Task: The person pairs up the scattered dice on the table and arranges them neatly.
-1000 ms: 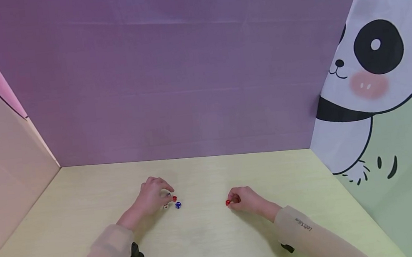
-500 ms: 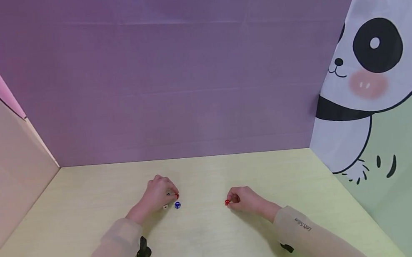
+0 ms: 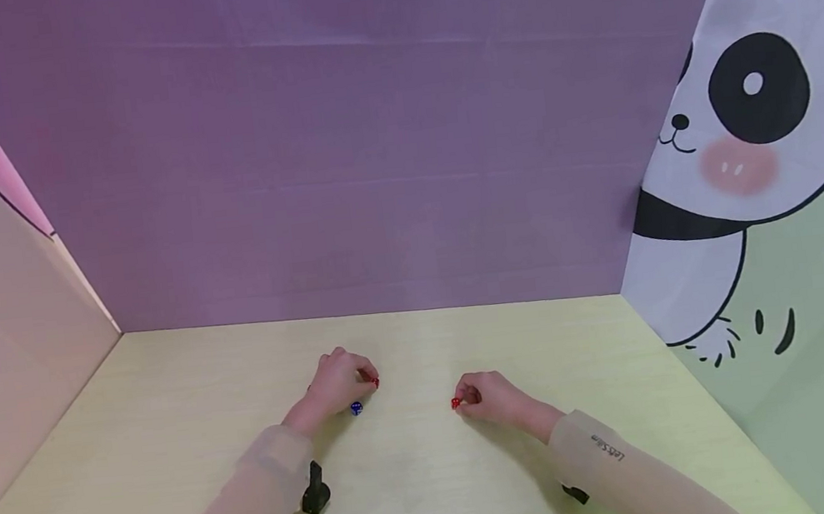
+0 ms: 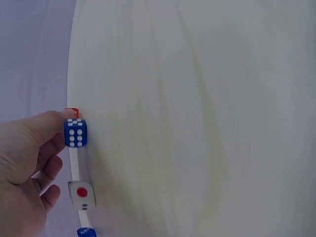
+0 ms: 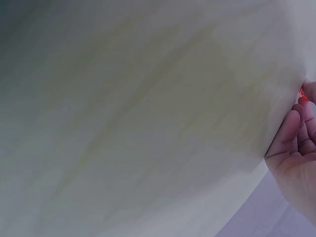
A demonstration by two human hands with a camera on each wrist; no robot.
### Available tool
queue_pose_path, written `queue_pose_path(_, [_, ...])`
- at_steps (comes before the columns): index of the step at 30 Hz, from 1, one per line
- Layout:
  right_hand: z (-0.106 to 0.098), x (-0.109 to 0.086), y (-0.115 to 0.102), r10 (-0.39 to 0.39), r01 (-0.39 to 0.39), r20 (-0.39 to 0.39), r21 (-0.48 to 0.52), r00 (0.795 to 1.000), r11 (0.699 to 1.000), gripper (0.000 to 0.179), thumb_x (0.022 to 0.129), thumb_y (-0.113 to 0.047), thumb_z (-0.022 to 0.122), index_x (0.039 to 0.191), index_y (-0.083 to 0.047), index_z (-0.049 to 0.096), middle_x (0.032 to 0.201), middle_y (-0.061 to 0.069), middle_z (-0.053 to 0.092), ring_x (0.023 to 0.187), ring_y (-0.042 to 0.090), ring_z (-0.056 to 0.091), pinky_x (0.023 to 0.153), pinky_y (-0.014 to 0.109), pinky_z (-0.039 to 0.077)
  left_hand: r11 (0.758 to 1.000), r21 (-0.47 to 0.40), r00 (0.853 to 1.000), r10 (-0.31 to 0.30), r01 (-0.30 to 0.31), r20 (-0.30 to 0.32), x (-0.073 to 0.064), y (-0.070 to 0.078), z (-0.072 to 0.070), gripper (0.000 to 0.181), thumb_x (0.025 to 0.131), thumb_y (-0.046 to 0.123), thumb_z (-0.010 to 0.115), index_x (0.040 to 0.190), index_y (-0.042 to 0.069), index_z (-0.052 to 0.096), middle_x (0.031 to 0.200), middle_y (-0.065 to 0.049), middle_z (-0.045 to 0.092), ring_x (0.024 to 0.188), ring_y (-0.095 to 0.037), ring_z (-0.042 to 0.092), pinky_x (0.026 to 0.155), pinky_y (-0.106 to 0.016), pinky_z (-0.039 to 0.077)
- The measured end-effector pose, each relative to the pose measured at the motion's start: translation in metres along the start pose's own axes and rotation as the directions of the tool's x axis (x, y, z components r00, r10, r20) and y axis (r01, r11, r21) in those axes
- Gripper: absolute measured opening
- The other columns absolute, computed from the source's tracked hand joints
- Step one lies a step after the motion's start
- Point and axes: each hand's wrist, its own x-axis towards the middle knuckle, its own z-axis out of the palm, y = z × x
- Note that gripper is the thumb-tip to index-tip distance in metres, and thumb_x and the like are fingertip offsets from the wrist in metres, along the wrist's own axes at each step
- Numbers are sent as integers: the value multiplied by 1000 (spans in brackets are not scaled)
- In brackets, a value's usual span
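Note:
My left hand (image 3: 338, 382) pinches a small red die (image 3: 376, 383) between thumb and fingertips, close over the table. Just below that hand in the head view lies a blue die (image 3: 356, 409) with white pips. The left wrist view shows this hand's thumb mostly covering the red die (image 4: 73, 111), with a blue die (image 4: 75, 134) in front of it. A white die (image 4: 82, 195) with a red pip and another blue die (image 4: 87, 232) line up nearer the camera. Farther right, my right hand (image 3: 493, 399) grips a second red die (image 3: 455, 403), partly hidden by fingers in the right wrist view.
Both hands work over a pale wooden table (image 3: 420, 474). A purple panel (image 3: 370, 144) rises along its far edge. Side panels flank it, the right one printed with a panda (image 3: 745, 197). A black wrist device (image 3: 315, 489) sits below my left sleeve.
My left hand closes its fingers on a red die among the dice and carries it rightward, toward my right hand. The right hand stays in place, holding its red die.

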Motion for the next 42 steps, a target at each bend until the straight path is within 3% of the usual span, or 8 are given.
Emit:
queue_pose_path(10, [-2, -5, -3, -25, 25, -3, -4, 1000, 1000, 7, 84, -3, 67, 87, -8, 62, 72, -4, 53, 66, 10, 42, 59, 20, 36, 996, -69, 998, -59, 58, -10, 3, 21, 12, 11, 72, 10, 80, 76, 15, 71, 71, 7, 67, 85, -18, 58, 85, -45, 32])
queue_pose_path(16, [-4, -6, -4, -14, 14, 0, -8, 1000, 1000, 8, 85, -4, 66, 88, -9, 62, 71, -4, 52, 66, 10, 42, 59, 20, 37, 991, -95, 995, -95, 92, -30, 2, 31, 20, 9, 73, 8, 78, 77, 13, 72, 72, 5, 66, 84, -19, 56, 84, -44, 36])
queue_pose_path(23, [-3, -5, -3, -26, 26, -4, -18, 1000, 1000, 8, 85, -5, 67, 88, -9, 61, 72, -4, 52, 66, 9, 43, 59, 20, 37, 972, -193, 988, -146, 136, -38, -4, 42, 26, 8, 73, 3, 76, 78, 8, 71, 71, 2, 65, 73, -14, 56, 78, -34, 44])
queue_pose_path(42, [0, -2, -4, -50, 50, -12, -46, 999, 998, 8, 84, -4, 68, 87, -8, 62, 69, -4, 48, 65, 10, 42, 59, 20, 36, 918, -368, 988, -154, 149, 17, -16, 66, 41, 8, 73, 0, 76, 79, 4, 71, 70, 0, 65, 65, -9, 54, 65, -23, 47])
